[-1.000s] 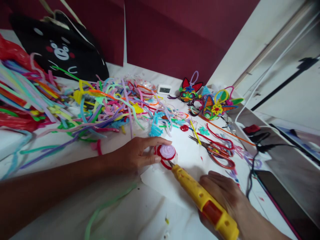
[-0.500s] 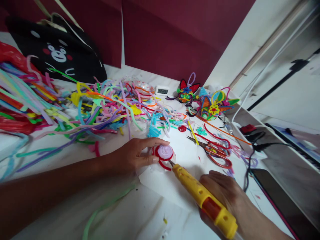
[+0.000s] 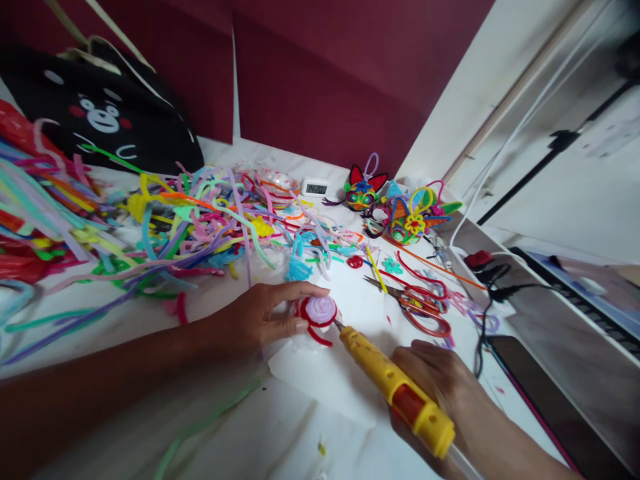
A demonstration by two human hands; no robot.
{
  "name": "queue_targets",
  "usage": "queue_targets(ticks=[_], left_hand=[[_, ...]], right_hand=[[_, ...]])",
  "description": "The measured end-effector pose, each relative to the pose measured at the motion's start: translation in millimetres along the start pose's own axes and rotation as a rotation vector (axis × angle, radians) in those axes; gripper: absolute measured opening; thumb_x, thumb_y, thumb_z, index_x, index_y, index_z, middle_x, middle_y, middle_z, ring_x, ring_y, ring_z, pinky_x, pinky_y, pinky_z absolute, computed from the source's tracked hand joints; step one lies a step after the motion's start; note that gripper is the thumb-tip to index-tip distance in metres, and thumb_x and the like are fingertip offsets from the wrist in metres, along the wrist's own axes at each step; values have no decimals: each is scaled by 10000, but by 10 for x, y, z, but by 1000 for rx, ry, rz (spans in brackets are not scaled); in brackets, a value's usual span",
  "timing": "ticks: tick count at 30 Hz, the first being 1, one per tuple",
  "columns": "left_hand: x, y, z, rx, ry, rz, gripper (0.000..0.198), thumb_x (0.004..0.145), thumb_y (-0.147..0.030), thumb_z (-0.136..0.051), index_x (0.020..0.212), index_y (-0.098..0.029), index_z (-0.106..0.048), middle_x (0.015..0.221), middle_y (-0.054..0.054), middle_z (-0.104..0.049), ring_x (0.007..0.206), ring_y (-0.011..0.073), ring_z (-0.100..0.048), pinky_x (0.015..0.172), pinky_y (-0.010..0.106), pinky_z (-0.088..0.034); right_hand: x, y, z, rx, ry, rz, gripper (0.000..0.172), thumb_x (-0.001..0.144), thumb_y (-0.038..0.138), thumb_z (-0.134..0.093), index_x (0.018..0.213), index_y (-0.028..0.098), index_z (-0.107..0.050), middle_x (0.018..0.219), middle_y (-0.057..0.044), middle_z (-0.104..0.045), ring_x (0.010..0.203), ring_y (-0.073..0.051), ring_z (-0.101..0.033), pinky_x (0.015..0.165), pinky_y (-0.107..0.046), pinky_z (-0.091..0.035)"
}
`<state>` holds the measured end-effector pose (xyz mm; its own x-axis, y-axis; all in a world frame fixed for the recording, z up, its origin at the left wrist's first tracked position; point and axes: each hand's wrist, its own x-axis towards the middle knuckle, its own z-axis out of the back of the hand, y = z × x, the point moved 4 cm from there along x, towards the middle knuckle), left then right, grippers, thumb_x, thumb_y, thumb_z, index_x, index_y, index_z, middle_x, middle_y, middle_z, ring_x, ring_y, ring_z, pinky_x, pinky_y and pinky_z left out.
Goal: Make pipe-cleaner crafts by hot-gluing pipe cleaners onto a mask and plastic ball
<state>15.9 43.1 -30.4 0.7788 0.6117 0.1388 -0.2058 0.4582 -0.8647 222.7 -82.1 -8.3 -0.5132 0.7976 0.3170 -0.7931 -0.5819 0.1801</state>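
My left hand (image 3: 273, 313) pinches a small craft piece between thumb and fingers, low over the white sheet. The piece is a lilac pipe-cleaner spiral (image 3: 321, 309) rimmed in red. A loose red pipe-cleaner end (image 3: 319, 337) curves off below it. In my right hand (image 3: 433, 383) is a yellow hot glue gun (image 3: 387, 375), with a clear glue stick (image 3: 463, 461) sticking out of its back. Its metal nozzle meets or nearly meets the lower right edge of the red rim; I cannot tell if they touch. My left fingers hide the piece's left side.
Orange-handled scissors (image 3: 415, 303) lie right of the white paper (image 3: 320, 380). A heap of pipe cleaners (image 3: 210, 227) spreads across the back left. Finished masks (image 3: 361, 193), a small digital clock (image 3: 315, 188), a phone (image 3: 530, 393) and a black bag (image 3: 105, 120) stand or lie around.
The nozzle has shifted slightly up along the right edge of the red rim. Both hands keep their holds. The whole view has turned a little to the right.
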Motion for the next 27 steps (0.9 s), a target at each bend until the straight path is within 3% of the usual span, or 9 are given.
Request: queue_targets(ticks=[3,12,18,24,27], left_hand=[[2,1,-1,-9,11,-3,424,876,-352,-558,1285,-238,-543,1259,41,-637,1159,240,-587,990,320,-457],[3,34,-22,-93,-28,7,430,850,-367,-601,1256,-229,-567,1231,46,-653,1121,251,-616,938,305,-496],[6,43,-2,-32,-19,-10,438,851,-337,-588,1275,-230,-556,1253,53,-644,1155,254,-596,958,309,-485],[13,41,14,54,-46,-28,430,846,-307,-580,1264,-208,-566,1251,56,-646,1168,249,-584,996,308,-447],[19,51,7,68,-40,-15,429,854,-304,-563,1271,-200,-558,1263,50,-637,1176,227,-576,982,274,-446]], right_hand=[[16,-5,31,-2,18,-32,175,695,163,-541,723,227,-380,624,15,-503,531,-144,-456,517,-297,-277],[105,-208,130,-90,186,-356,36,801,212,-516,809,211,-481,782,-40,-583,661,-197,-559,576,-304,-340],[109,-508,80,-98,246,-471,183,749,268,-626,886,185,-538,893,-74,-607,733,-206,-584,623,-308,-385],[124,-629,137,-69,331,-507,305,695,239,-687,971,162,-582,960,-79,-630,791,-208,-603,677,-320,-443],[101,-646,195,-71,349,-467,325,693,247,-705,997,163,-627,1049,-113,-633,924,-255,-609,792,-373,-476]])
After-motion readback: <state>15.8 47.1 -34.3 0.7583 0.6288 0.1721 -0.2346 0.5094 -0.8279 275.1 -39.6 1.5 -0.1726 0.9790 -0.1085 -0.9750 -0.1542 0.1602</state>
